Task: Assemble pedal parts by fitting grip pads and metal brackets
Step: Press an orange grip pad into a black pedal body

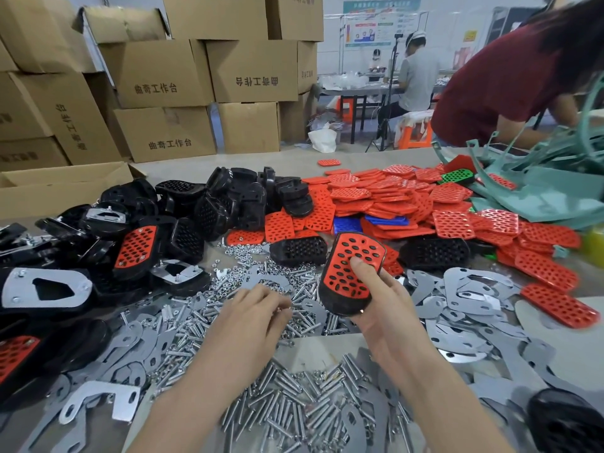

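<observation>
Pedal body point(340, 306) with a red grip pad point(332, 269) on it is held tilted above the table point(313, 351) by the right hand point(382, 318), thumb pressing the pad. The left hand point(255, 313) has bent fingers in the bolts point(294, 397); whether it pinches one I cannot tell. Metal brackets point(470, 291), loose red pads point(451, 192) and black bodies point(242, 197) cover the table. Cardboard boxes point(163, 73) stand stacked behind, contents hidden.

The upper cardboard box point(157, 70) and the lower cardboard box point(166, 132) are each showing the black print 曲奇工作台 upright. The neighbouring box point(255, 67) is carrying it upside down, and the left box point(70, 125) is showing similar characters turned sideways. The wall poster point(380, 21) is showing lettering too small to read.
</observation>
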### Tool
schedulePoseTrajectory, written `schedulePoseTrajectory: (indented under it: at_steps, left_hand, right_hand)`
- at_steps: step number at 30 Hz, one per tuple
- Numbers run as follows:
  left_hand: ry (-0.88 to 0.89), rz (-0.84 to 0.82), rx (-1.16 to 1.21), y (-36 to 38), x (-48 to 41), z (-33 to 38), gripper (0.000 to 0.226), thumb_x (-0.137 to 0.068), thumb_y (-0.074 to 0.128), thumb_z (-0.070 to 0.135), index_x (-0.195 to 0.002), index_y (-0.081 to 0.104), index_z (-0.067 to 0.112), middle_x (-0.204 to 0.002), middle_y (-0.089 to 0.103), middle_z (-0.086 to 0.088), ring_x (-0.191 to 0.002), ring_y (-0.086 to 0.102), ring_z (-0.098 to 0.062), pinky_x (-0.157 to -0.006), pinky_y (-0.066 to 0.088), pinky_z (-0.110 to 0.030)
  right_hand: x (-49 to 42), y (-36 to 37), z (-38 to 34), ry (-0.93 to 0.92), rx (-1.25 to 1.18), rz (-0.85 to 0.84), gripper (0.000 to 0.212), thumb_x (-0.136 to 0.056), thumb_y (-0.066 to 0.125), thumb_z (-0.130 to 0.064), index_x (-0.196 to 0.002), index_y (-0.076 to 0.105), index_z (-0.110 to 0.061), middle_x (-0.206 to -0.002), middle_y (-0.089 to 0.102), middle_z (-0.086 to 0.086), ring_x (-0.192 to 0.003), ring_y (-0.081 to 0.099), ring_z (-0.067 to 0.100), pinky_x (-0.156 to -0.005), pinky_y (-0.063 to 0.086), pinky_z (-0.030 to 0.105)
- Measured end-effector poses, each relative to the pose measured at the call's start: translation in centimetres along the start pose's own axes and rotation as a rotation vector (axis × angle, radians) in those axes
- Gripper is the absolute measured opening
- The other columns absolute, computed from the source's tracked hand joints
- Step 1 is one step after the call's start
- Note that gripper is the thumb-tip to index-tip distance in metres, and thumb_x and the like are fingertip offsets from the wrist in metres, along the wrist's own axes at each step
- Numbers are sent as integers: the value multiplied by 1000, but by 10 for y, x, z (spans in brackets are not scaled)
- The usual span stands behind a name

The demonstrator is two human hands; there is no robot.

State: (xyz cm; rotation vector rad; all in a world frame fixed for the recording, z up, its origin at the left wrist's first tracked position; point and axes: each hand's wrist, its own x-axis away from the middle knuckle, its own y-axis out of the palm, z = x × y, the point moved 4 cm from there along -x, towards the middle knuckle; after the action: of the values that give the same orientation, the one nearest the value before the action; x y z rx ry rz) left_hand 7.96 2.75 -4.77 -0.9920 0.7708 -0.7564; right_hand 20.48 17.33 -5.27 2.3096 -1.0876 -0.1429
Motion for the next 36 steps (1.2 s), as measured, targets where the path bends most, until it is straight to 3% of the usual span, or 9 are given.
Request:
schedulePoseTrajectory:
  at_steps: [4, 8, 11, 14, 18, 21, 24, 30, 36]
  left_hand:
    - [-35, 0, -47, 2, -5, 3, 28, -102, 42, 49, -123, 58, 40, -117, 48, 21, -114, 44, -4, -104, 38, -29]
    - [-6, 60, -34, -1, -5, 10, 14, -101, 42, 47, -109, 53, 42, -108, 49, 28, -107, 45, 2, -101, 36, -25]
    - [-62, 233, 325, -13, 0, 14, 4, -91, 51, 45, -92, 54, 44, -89, 62, 27, -92, 58, 8, -82, 48, -13]
    - [-27, 409, 592, -24, 5, 23, 5, -90, 61, 44, -93, 63, 41, -94, 67, 27, -91, 64, 3, -75, 47, -8]
    - [16, 435, 744, -23, 7, 35, 15, -88, 62, 46, -97, 69, 36, -93, 71, 19, -92, 68, -6, -77, 52, -17]
    - [-5, 442, 795, -21, 8, 32, 13, -88, 65, 43, -97, 71, 35, -94, 72, 16, -94, 69, -8, -81, 54, -24]
    - [-19, 439, 801, -22, 8, 30, 13, -87, 65, 42, -96, 71, 35, -95, 73, 18, -95, 69, -6, -82, 54, -22]
    - [-41, 441, 815, -22, 9, 29, 11, -90, 66, 38, -96, 72, 33, -93, 73, 18, -93, 69, -6, -80, 52, -16]
    - [-144, 440, 967, -22, 8, 24, 4, -92, 71, 25, -92, 74, 28, -87, 76, 12, -83, 70, -4, -76, 53, -15]
  right_hand:
    - [1, -2, -1, -52, 63, -5, 27, -92, 71, -28, -117, 74, -17, -110, 80, 4, -99, 77, 19, -74, 61, 33]
    - [0, -3, 0, -94, 144, 13, 18, -97, 70, -24, -115, 72, -21, -105, 81, 3, -97, 78, 21, -79, 62, 38]
    - [0, -3, 0, -172, 279, 20, 12, -98, 69, -22, -109, 73, -22, -103, 80, 1, -98, 77, 21, -85, 59, 38]
    - [3, 1, 1, -263, 415, -17, 8, -98, 70, -24, -101, 74, -30, -98, 79, -3, -92, 76, 14, -74, 59, 25]
    - [8, 8, 4, -311, 515, -81, 6, -94, 72, -32, -99, 73, -36, -95, 77, -1, -93, 74, 20, -83, 63, 43]
    - [11, 13, 4, -340, 564, -129, 6, -97, 72, -25, -99, 73, -30, -93, 77, -3, -93, 73, 19, -88, 61, 40]
    - [15, 17, 5, -348, 601, -180, 7, -98, 70, -21, -99, 72, -27, -91, 76, 0, -92, 71, 22, -83, 59, 33]
    - [20, 20, 5, -380, 670, -184, 6, -99, 70, -22, -100, 69, -16, -93, 74, 10, -92, 68, 33, -87, 55, 57]
    - [23, 22, 5, -432, 677, -216, 3, -99, 70, -26, -100, 69, -29, -90, 74, -4, -88, 70, 19, -83, 58, 55]
